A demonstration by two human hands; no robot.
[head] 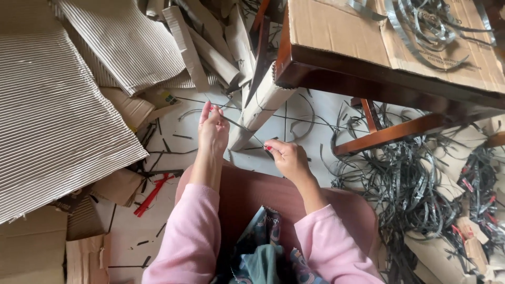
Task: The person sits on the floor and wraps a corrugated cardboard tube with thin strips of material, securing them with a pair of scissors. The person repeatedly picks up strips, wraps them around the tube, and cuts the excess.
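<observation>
Both hands, left point(212, 130) and right point(286, 158), fingertips pinched on one thin dark strip point(243, 128) stretched between them.

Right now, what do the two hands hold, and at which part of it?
A thin dark strip, stretched between them. The left hand pinches its upper end and the right hand grips its lower end.

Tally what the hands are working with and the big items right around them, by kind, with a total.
Hands: 2, left hand and right hand
Thin dark strip held between them: 1
Wooden table: 1
Large corrugated cardboard sheets: 2, one at the left, one above
Red strip on the floor: 1
Total: 7
</observation>
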